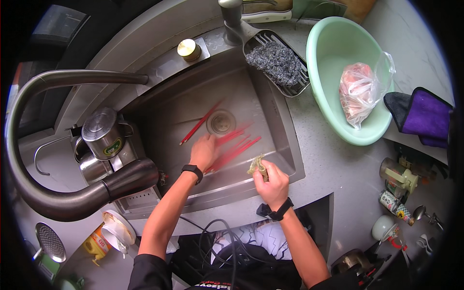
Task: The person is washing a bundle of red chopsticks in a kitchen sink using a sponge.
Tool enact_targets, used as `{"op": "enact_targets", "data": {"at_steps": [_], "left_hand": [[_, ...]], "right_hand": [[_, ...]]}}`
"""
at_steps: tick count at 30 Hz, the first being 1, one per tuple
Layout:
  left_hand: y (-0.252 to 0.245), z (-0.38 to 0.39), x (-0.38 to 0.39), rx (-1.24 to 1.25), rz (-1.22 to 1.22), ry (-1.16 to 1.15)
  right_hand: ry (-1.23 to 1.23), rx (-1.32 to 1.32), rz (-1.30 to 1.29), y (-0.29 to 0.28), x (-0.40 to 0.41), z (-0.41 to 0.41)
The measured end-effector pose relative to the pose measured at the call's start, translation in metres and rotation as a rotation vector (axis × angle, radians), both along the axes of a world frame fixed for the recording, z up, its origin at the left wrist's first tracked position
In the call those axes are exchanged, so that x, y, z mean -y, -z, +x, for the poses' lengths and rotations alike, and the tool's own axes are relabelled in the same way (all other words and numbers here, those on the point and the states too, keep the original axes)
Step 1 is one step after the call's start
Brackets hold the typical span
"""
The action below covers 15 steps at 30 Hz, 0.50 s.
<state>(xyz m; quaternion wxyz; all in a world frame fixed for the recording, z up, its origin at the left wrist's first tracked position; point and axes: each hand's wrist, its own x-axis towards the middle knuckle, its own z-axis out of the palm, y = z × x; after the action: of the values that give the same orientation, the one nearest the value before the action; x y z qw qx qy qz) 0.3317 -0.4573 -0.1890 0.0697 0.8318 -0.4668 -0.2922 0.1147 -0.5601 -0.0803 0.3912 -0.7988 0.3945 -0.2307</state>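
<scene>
My left hand (203, 154) is low in the steel sink (232, 85), blurred by motion. Right beside its fingers lies a spread of red chopsticks (232, 152), also blurred. Whether the fingers grip any of them is hard to tell. More red chopsticks (201, 123) rest on the sink floor beyond this hand, left of the round drain (221, 122). Over the sink's near edge, my right hand (272, 179) pinches a crumpled yellowish scrubbing cloth (258, 165) between thumb and fingers.
A large faucet (130, 179) arches over the left side, near a lidded metal cup (99, 130). Steel wool (275, 63) sits on a rack at the far right corner. A green basin (322, 83) holds bagged meat (357, 90). Cables (224, 226) hang before my body.
</scene>
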Motion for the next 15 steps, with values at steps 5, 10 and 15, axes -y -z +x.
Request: {"op": "enact_targets", "data": {"at_steps": [5, 10, 15], "left_hand": [[0.007, 0.001, -0.007, -0.029, 0.028, -0.035], [0.008, -0.003, -0.011, -0.133, 0.159, -0.054], [0.005, 0.02, -0.008, -0.115, 0.073, -0.273]], "right_hand": [[0.004, -0.006, -0.011, -0.001, -0.001, 0.002], [0.0, -0.029, -0.001, -0.001, -0.002, 0.002], [0.003, -0.06, 0.027, -0.002, -0.001, 0.0]]}}
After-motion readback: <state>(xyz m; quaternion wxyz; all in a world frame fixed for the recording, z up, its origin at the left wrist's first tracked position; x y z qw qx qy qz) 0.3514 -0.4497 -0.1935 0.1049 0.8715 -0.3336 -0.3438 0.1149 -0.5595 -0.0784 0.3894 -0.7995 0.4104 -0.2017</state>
